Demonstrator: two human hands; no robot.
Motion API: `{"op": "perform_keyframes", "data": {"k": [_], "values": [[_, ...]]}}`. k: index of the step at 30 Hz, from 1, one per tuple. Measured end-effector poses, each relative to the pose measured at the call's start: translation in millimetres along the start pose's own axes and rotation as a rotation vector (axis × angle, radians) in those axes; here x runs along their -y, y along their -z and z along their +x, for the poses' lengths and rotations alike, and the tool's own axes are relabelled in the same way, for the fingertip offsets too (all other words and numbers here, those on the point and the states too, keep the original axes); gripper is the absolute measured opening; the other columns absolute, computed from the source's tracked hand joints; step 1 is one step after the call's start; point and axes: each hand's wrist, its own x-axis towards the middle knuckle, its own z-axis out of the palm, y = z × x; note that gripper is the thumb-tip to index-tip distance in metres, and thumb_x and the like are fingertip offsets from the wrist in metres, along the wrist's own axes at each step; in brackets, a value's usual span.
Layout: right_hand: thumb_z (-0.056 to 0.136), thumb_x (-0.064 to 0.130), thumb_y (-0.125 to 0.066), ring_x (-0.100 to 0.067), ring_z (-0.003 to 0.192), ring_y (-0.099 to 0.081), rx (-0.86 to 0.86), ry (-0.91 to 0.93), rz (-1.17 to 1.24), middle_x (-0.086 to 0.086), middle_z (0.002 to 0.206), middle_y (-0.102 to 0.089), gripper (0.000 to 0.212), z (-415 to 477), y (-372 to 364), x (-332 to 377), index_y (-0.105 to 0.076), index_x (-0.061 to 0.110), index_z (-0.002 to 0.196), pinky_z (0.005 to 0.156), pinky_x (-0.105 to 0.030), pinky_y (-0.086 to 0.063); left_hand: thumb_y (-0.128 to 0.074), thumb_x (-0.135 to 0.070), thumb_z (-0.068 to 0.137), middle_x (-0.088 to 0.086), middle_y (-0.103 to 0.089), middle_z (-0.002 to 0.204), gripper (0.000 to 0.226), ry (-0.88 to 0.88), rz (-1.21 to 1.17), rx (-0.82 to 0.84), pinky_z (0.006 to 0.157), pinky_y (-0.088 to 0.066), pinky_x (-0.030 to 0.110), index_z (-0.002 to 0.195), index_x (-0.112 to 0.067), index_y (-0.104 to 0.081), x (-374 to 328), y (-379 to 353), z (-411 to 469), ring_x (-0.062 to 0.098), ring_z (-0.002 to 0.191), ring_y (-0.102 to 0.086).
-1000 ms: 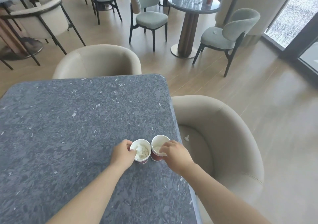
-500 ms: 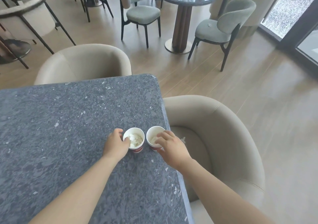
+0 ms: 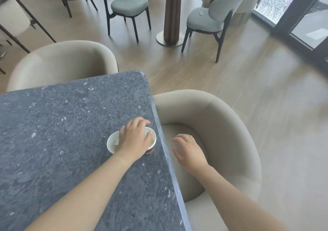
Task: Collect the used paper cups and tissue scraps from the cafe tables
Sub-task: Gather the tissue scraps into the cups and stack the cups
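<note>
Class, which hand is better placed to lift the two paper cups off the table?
Left: the left hand lies over both paper cups on the table; the right hand hangs open over the beige chair.

The bench (image 3: pixel 71 124) top looks like dark speckled stone, smooth. The cups (image 3: pixel 111 142) are white paper. The armchair (image 3: pixel 221 124) is matt beige upholstery. The floor (image 3: pixel 230 71) is pale wood-look planks.
</note>
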Motion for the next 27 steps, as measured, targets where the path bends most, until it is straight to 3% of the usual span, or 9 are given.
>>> {"op": "perform_keyframes", "data": {"k": [6, 10, 17, 24, 27], "values": [[0.091, 0.021, -0.051, -0.022, 0.121, -0.039, 0.054, -0.113, 0.026, 0.000, 0.127, -0.050, 0.028, 3, -11, -52, -0.054, 0.013, 0.118, 0.091, -0.034, -0.044, -0.055, -0.028, 0.085, -0.002, -0.056, 0.114, 0.024, -0.202, 0.065, -0.040, 0.094, -0.035, 0.044, 0.107, -0.020, -0.057, -49, -27, 44, 0.021, 0.111, -0.050], [0.090, 0.022, -0.051, -0.021, 0.114, -0.043, 0.050, -0.202, 0.041, 0.002, 0.121, -0.051, 0.026, 12, -22, -98, -0.054, 0.015, 0.115, 0.085, -0.035, -0.046, -0.053, -0.031, 0.085, -0.005, -0.056, 0.113, 0.026, -0.297, 0.061, 0.069, 0.096, -0.037, 0.043, 0.109, -0.023, -0.057, -88, -81, 54, 0.018, 0.111, -0.050], [0.089, 0.024, -0.052, -0.019, 0.110, -0.046, 0.071, -0.254, 0.079, 0.003, 0.118, -0.053, 0.026, 32, -57, -170, -0.055, 0.016, 0.113, 0.084, -0.030, -0.046, -0.045, -0.035, 0.089, -0.006, -0.049, 0.122, 0.031, -0.173, 0.177, 0.265, 0.099, -0.032, 0.036, 0.119, -0.026, -0.050, -73, -167, 88, 0.016, 0.120, -0.041], [0.090, 0.025, -0.051, -0.022, 0.113, -0.044, 0.155, -0.245, 0.090, -0.001, 0.123, -0.050, 0.030, 71, -115, -215, -0.052, 0.014, 0.118, 0.089, -0.032, -0.043, -0.051, -0.028, 0.087, -0.004, -0.051, 0.119, 0.030, -0.039, 0.097, 0.171, 0.087, -0.041, 0.034, 0.116, -0.022, -0.053, -50, -209, 143, 0.019, 0.116, -0.044], [0.089, 0.021, -0.051, -0.026, 0.105, -0.046, 0.187, -0.214, 0.087, -0.003, 0.114, -0.051, 0.023, 89, -139, -228, -0.054, 0.013, 0.111, 0.081, -0.033, -0.041, -0.051, -0.027, 0.087, -0.005, -0.052, 0.117, 0.028, 0.024, 0.071, 0.157, 0.087, -0.042, 0.034, 0.115, -0.022, -0.053, -36, -223, 145, 0.018, 0.115, -0.045]]}}
